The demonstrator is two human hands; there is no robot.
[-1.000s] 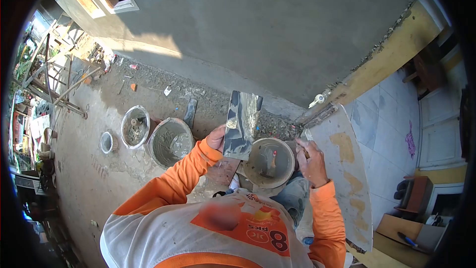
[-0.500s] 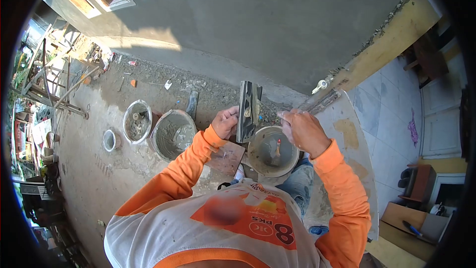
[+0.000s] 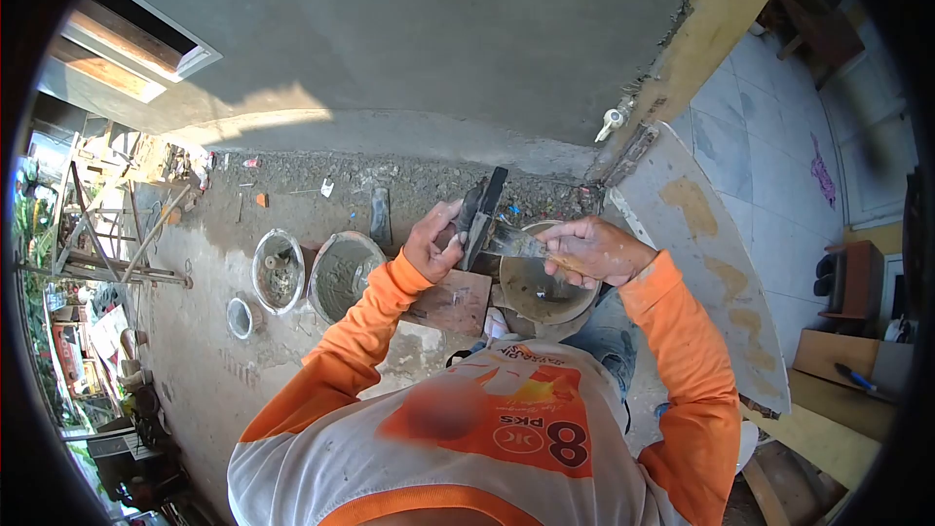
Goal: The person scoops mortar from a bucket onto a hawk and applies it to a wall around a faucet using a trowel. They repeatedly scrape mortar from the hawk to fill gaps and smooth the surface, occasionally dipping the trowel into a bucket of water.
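Observation:
My left hand (image 3: pixel 432 240) is closed around a dark, mortar-stained plastering float (image 3: pixel 484 216), tilted with its upper end leaning right. In my right hand (image 3: pixel 596 251) is a brush, its wet-looking bristles (image 3: pixel 518 240) pointing left and right at the float's face. Fingers wrap the brush handle, hiding most of it. Below both tools stands a round bucket (image 3: pixel 516 300) with grey water, partly covered by my right hand. A flat reddish-brown board (image 3: pixel 458 303) lies just left of that bucket, below my left hand.
Further left stand a mortar-coated bucket (image 3: pixel 348 271), another bucket (image 3: pixel 278 271) and a small pail (image 3: pixel 243 318). A grey plastered wall (image 3: pixel 438 49) rises ahead, with a tap (image 3: pixel 610 123) at its right end. A large pale panel (image 3: pixel 696 263) leans at right; wooden scaffolding (image 3: pixel 117 244) stands far left.
My right hand has come left and turned, bringing the brush bristles into plain view against the float. The float now tilts to the right at its top. The whole view has shifted slightly.

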